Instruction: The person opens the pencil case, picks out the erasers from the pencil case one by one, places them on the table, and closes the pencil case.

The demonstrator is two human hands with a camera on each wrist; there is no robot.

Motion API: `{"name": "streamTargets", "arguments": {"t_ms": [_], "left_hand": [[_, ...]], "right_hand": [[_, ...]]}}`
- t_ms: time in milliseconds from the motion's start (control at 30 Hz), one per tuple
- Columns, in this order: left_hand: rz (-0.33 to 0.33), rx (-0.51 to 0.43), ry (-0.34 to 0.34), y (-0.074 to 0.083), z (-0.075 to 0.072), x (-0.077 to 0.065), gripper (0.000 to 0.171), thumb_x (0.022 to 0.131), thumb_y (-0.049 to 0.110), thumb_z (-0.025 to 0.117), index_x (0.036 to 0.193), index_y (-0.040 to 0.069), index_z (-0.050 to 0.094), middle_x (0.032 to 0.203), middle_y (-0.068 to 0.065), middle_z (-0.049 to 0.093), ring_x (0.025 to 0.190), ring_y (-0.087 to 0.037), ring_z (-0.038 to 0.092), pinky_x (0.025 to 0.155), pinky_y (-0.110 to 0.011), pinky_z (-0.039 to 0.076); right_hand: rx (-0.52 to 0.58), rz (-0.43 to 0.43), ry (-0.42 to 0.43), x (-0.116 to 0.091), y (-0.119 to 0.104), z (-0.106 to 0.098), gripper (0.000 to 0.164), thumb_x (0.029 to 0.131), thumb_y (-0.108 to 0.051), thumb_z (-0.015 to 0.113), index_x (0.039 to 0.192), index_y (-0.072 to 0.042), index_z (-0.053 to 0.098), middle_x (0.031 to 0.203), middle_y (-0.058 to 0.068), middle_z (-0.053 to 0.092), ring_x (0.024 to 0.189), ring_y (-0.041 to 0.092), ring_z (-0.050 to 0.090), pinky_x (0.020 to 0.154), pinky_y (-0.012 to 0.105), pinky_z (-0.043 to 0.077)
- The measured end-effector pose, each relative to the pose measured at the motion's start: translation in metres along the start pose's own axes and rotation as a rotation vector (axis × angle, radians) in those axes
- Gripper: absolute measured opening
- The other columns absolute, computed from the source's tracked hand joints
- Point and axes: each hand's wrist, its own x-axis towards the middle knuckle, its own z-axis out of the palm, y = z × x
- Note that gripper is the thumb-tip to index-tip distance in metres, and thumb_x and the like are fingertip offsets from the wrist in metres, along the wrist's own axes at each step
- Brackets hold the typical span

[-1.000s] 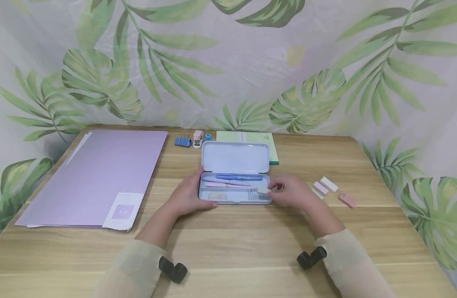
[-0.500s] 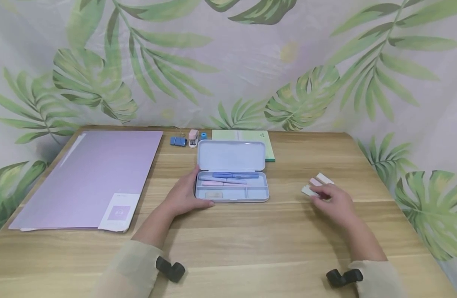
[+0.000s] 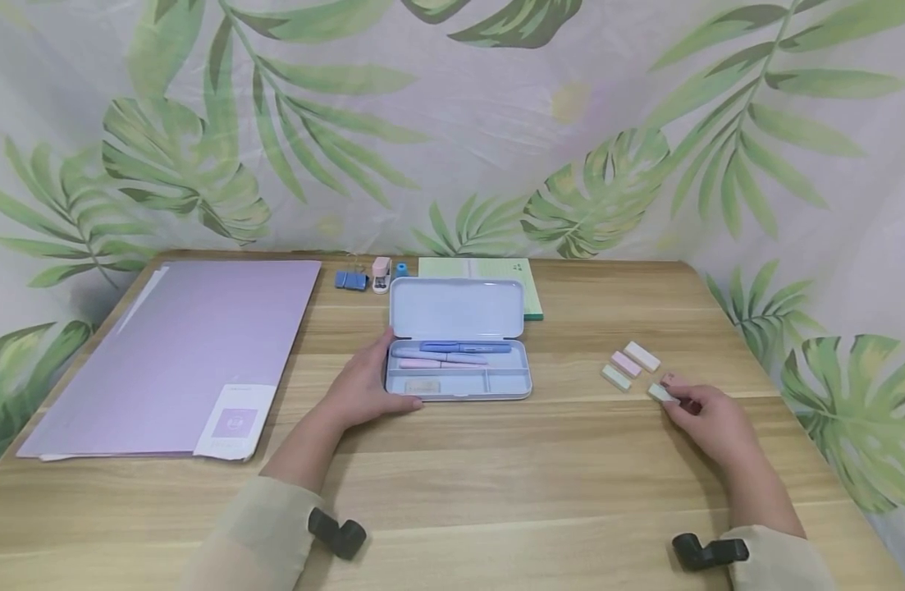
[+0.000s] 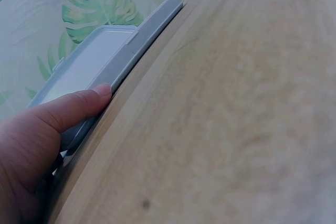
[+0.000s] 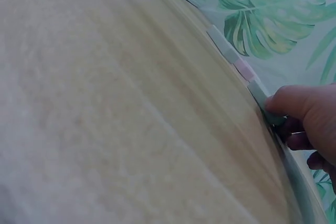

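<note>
A light blue pencil case (image 3: 509, 382) lies with its lid up, with several pens (image 3: 452, 358) in the back compartment and a whitish eraser (image 3: 422, 386) in the front left one. My left hand (image 3: 359, 386) grips the case's left end, thumb along the front edge in the left wrist view. Off to the right, my right hand (image 3: 718, 423) pinches a pale green eraser (image 3: 660, 393) between thumb and fingers, low over the table. A pink eraser (image 3: 674, 379) shows partly behind those fingers. Beside them, white (image 3: 642, 356), pink (image 3: 625, 364) and pale green (image 3: 616, 377) erasers lie in a row.
A large purple folder (image 3: 179, 353) covers the table's left side. Behind the case are a green notepad (image 3: 533, 300), a small pink stapler (image 3: 381, 275), a blue binder clip (image 3: 351, 281) and a small blue object (image 3: 401, 270). A leaf-print cloth hangs behind the table.
My right hand has carried a pale green eraser from the case's right compartment to the loose erasers, beside the pink one. My left hand has kept its grip on the case.
</note>
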Motion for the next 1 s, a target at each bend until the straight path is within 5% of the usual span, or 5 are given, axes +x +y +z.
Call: {"name": "streamTargets", "arguments": {"t_ms": [300,600,833,1000], "left_hand": [[-0.013,-0.004,0.002,0.0,-0.003,-0.001,0.13,0.064,0.055,0.086,0.158,0.007,0.009,0.159,-0.019,0.029,0.145,-0.039,0.03,0.117,-0.055,0.029],[-0.001,-0.016,0.006,-0.001,-0.003,-0.003,0.129,0.064,0.052,0.086,0.158,0.007,0.011,0.158,-0.019,0.031,0.145,-0.038,0.031,0.118,-0.054,0.029],[0.004,-0.014,0.009,0.002,-0.002,-0.003,0.127,0.064,0.051,0.086,0.158,0.007,0.012,0.158,-0.019,0.032,0.144,-0.039,0.032,0.117,-0.054,0.03],[0.009,-0.009,0.014,0.0,0.0,-0.003,0.127,0.064,0.052,0.086,0.157,0.007,0.013,0.157,-0.019,0.033,0.143,-0.039,0.034,0.116,-0.054,0.031]], "right_hand": [[0.042,-0.088,0.054,0.005,-0.02,0.001,0.037,0.094,-0.028,0.064,0.118,0.001,0.068,0.111,0.021,0.066,0.094,0.028,0.059,0.077,0.037,0.047],[0.185,-0.346,-0.062,0.03,-0.113,0.043,0.03,0.089,-0.023,0.071,0.114,-0.007,0.072,0.105,0.01,0.07,0.094,0.023,0.061,0.082,0.04,0.05],[0.174,-0.541,-0.18,0.039,-0.189,0.079,0.025,0.087,-0.024,0.072,0.108,-0.011,0.075,0.099,0.005,0.067,0.094,0.022,0.058,0.086,0.04,0.05],[0.089,-0.628,-0.254,0.047,-0.221,0.097,0.022,0.089,-0.025,0.071,0.108,-0.014,0.076,0.103,0.003,0.069,0.1,0.021,0.06,0.092,0.039,0.049]]}}
